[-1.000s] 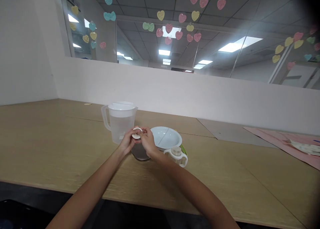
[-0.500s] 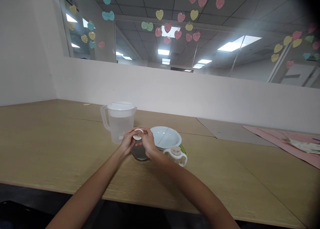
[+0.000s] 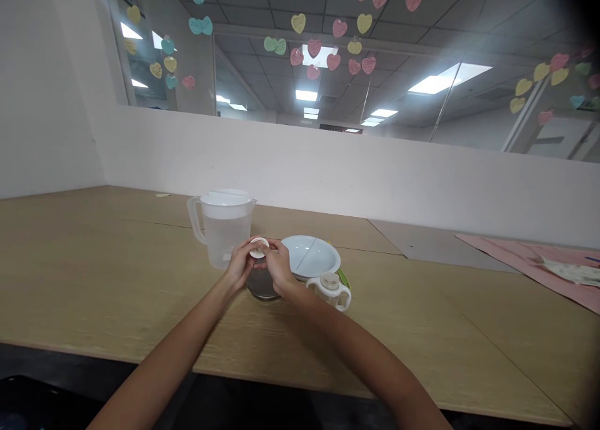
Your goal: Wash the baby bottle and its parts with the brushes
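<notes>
Between my two hands is a small round white lid, pinched at both sides. My left hand closes on its left edge, and my right hand grips its right edge with the thumb over it. Below them lies a dark flat dish, partly covered by my fingers. Just right of my right wrist stands a clear cup with two white handles, its top uncovered. A white bowl sits behind it, with a thin straight stick or straw across it.
A translucent pitcher with a white lid stands left of my hands. Something green lies beside the bowl. A pink cloth with papers is at far right. Behind the wooden table rises a white wall with a window.
Both hands stay over the dark dish holding the lid, with only slight finger movement. The view has shifted a little; the other things stand where they were.
</notes>
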`<action>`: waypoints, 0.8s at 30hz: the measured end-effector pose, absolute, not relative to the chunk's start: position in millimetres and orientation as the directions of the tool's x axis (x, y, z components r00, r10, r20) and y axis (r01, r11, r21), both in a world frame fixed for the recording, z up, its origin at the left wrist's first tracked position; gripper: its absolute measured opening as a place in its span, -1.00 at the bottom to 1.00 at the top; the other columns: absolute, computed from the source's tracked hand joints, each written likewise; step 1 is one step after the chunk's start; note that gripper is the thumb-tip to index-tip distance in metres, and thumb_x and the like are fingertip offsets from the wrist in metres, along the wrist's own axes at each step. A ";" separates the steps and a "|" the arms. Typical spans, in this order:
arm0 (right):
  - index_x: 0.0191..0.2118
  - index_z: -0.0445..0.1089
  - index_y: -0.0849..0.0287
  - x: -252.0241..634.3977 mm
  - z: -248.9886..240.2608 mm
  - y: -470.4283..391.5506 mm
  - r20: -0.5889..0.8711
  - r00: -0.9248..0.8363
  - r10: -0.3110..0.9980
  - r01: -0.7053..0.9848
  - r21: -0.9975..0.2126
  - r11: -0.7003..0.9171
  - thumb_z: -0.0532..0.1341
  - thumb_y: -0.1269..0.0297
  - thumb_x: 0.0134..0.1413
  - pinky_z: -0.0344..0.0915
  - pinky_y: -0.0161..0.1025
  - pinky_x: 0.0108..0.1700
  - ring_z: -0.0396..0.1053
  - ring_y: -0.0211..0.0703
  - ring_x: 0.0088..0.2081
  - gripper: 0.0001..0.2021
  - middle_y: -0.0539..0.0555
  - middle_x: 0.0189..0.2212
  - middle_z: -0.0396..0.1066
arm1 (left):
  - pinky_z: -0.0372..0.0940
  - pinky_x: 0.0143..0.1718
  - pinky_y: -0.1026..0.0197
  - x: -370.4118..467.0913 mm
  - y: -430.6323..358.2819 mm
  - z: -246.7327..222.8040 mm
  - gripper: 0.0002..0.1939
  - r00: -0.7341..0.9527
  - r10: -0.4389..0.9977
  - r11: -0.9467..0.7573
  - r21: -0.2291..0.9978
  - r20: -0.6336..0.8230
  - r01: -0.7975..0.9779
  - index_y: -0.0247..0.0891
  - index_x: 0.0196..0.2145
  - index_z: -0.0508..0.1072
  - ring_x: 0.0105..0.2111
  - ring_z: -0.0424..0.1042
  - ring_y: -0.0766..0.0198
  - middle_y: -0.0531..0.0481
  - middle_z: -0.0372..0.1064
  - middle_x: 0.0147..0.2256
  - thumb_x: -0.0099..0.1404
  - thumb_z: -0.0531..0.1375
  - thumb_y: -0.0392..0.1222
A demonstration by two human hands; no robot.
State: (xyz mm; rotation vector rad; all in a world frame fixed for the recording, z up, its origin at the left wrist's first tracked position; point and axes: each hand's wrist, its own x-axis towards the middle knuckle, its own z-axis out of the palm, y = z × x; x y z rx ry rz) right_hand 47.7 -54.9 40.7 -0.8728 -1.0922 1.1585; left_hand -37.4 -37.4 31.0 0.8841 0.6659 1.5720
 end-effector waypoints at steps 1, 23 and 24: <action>-0.32 0.33 0.22 47.1 39.2 -53.6 0.218 0.047 0.975 -0.260 -0.939 0.223 0.15 0.26 -0.21 0.31 -0.33 -0.47 0.33 -0.20 -0.36 -0.76 0.06 -0.35 0.35 | 0.21 -0.48 0.34 -37.2 -37.5 31.4 -0.73 -0.064 0.982 -0.182 0.808 0.177 -0.561 -0.37 -0.42 0.42 -0.47 0.36 0.32 0.02 0.39 -0.50 -0.19 0.27 -0.29; -0.36 0.36 0.22 47.6 40.2 -55.5 0.185 0.136 0.973 -0.302 -0.928 0.218 0.16 0.31 -0.28 0.26 -0.36 -0.57 0.34 -0.19 -0.40 -0.77 0.09 -0.36 0.38 | 0.19 -0.52 0.37 -39.6 -31.9 24.2 -0.71 -0.006 0.971 -0.205 0.813 0.241 -0.546 -0.32 -0.36 0.41 -0.52 0.33 0.39 0.05 0.39 -0.47 -0.11 0.28 -0.25; -0.37 0.36 0.23 47.8 39.9 -54.9 0.176 0.144 0.974 -0.309 -0.927 0.213 0.16 0.31 -0.29 0.26 -0.36 -0.57 0.34 -0.20 -0.41 -0.77 0.09 -0.37 0.38 | 0.19 -0.51 0.37 -39.5 -32.3 24.3 -0.70 -0.004 0.970 -0.205 0.817 0.241 -0.539 -0.33 -0.35 0.41 -0.51 0.34 0.38 0.04 0.40 -0.46 -0.11 0.29 -0.24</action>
